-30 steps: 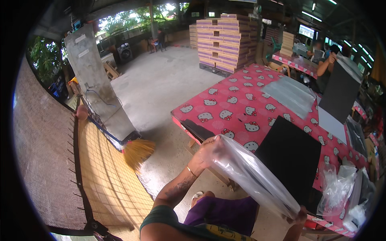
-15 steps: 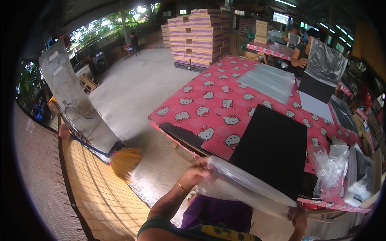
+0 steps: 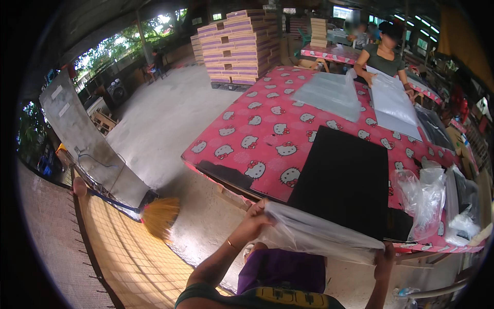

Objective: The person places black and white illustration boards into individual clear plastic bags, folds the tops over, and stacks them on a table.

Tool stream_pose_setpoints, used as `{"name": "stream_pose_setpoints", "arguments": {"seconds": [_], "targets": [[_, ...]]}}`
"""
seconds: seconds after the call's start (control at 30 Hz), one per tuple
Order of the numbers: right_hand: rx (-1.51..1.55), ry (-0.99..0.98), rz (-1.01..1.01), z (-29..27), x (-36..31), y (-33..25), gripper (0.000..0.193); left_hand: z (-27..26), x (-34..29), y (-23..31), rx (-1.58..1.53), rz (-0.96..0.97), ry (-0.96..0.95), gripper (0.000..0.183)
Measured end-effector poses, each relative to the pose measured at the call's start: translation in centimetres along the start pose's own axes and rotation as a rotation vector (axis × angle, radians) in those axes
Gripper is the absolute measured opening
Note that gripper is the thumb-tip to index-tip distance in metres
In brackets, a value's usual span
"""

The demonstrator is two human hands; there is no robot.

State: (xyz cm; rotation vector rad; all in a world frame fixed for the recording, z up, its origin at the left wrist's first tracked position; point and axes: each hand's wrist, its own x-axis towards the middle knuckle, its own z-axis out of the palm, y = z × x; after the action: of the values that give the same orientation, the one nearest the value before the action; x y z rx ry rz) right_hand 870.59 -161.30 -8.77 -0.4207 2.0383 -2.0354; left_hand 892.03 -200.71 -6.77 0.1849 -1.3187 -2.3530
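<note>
Stretched between my two hands is a clear plastic bag [image 3: 324, 232], held at the table's near edge. My left hand [image 3: 256, 220] grips its left end, fingers closed round the film. At its right end my right hand [image 3: 383, 257] is closed on the plastic too. Just beyond the bag a black rectangular sheet [image 3: 342, 177] lies flat on the pink patterned table [image 3: 242, 134]. The bag's upper edge overlaps the near end of that black sheet. A smaller black piece [image 3: 399, 224] shows beside its lower right corner.
Crumpled clear plastic [image 3: 422, 201] lies on the table's right. Flat clear bags [image 3: 329, 95] rest at the far side. Across the table a co-worker [image 3: 383, 59] handles a plastic-covered white sheet [image 3: 393, 103]. Stacked cartons [image 3: 239, 49] stand behind; a broom [image 3: 159, 216] is at left.
My hands have brought the bag slightly upward and pulled it tauter; my right hand has risen. The co-worker's plastic has come down from upright onto the white sheet. My view has shifted a little.
</note>
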Motion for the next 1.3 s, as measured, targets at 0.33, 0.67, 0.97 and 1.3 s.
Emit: {"name": "stream_pose_setpoints", "arguments": {"seconds": [0.33,0.67,0.97,1.3], "targets": [[-0.160,0.261,-0.078,2.8,-2.3,3.2,0.066,0.0,-2.1,-8.0,0.546,0.026,0.283,0.059],[-0.335,0.327,-0.104,1.6,-2.1,2.7,0.061,1.7,-2.2,-6.4,0.702,-0.009,0.306,0.055],[-0.037,0.176,-0.165,-2.0,-0.5,0.0,0.023,-0.5,-1.3,-4.6,0.257,0.015,0.105,0.038],[0.621,0.257,-0.299,-3.6,0.7,-10.1,0.042,1.6,-0.1,4.8,-0.163,0.501,0.028,0.028]]}}
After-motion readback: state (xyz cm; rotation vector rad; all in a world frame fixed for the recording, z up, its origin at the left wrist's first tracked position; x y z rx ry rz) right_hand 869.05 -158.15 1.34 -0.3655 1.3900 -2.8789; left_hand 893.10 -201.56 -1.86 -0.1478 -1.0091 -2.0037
